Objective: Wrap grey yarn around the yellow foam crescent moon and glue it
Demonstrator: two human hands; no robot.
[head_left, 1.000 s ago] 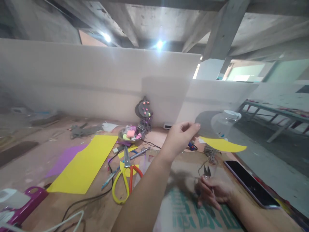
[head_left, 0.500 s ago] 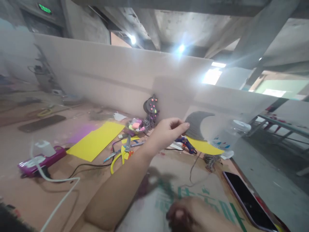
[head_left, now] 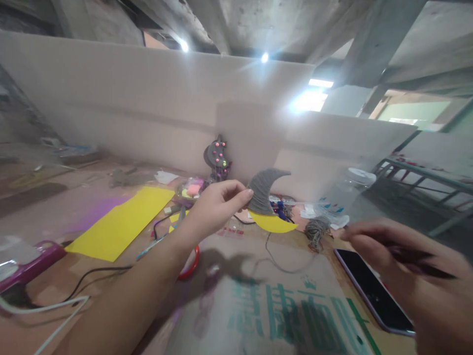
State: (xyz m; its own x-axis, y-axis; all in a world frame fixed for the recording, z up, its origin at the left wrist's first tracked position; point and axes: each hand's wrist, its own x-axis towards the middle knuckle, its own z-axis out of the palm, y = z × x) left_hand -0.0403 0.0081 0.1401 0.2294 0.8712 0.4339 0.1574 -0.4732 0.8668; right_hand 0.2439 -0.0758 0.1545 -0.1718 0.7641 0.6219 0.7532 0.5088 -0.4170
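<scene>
My left hand [head_left: 231, 199] reaches out over the middle of the table. Thumb and fingers pinch the left edge of a crescent [head_left: 266, 195], held up with its hollow side facing right. Grey yarn is wound round its upper part, while the lower tip is bare yellow. On the right, my right hand [head_left: 399, 266] is raised above a phone, its thumb and forefinger pressed together; whatever they hold is too blurred to make out. Behind it lies a bundle of grey yarn [head_left: 316, 231]. A loose strand [head_left: 275, 266] curves across the table below the crescent.
Yellow sheet [head_left: 121, 224] lies at left, near a purple power strip [head_left: 33, 266]. Red-handled scissors [head_left: 192, 264] sit partly under my left forearm. Behind are a glue gun [head_left: 283, 209], a decorated grey crescent [head_left: 218, 155] and a clear jar [head_left: 351, 190]. A phone [head_left: 373, 291] lies at right.
My right hand has risen from low over the table to the right, above the phone. The crescent in my left hand now appears further left, as the whole view has shifted.
</scene>
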